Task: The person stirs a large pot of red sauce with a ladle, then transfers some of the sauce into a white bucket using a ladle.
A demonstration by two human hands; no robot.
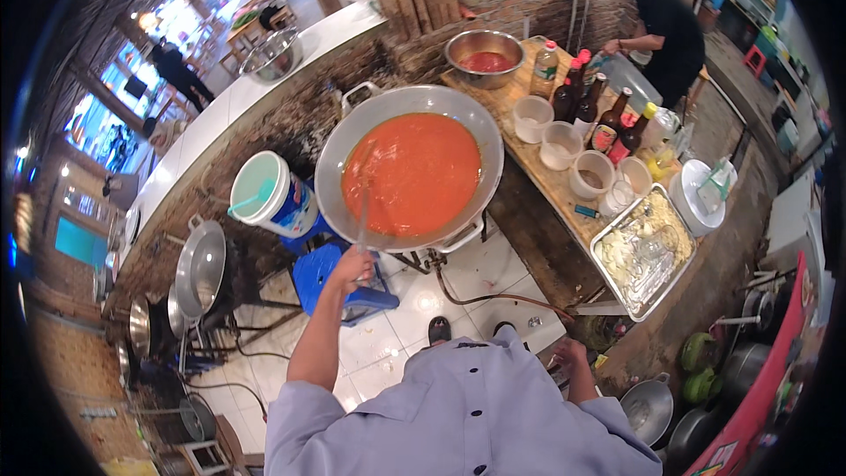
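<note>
In the middle of the scene, a left hand (352,266) grips a long-handled stirring utensil (363,210) dipped into orange-red sauce (427,172).

The sauce lies in a wide two-handled metal wok (490,154); the utensil's lower end is hidden in it. The right hand (568,355) is low at the person's right side, away from the wok; whether it holds anything cannot be told. Left of the wok stands a white bucket (262,183), with a blue plastic stool (339,278) nearer. To the right, a wooden table (502,110) bears a steel bowl (485,79), sauce bottles (606,130), clear plastic tubs (560,152) and, at its near end, a metal tray (615,282) of pale food. A co-worker in dark clothes (665,31) stands at the far right.
</note>
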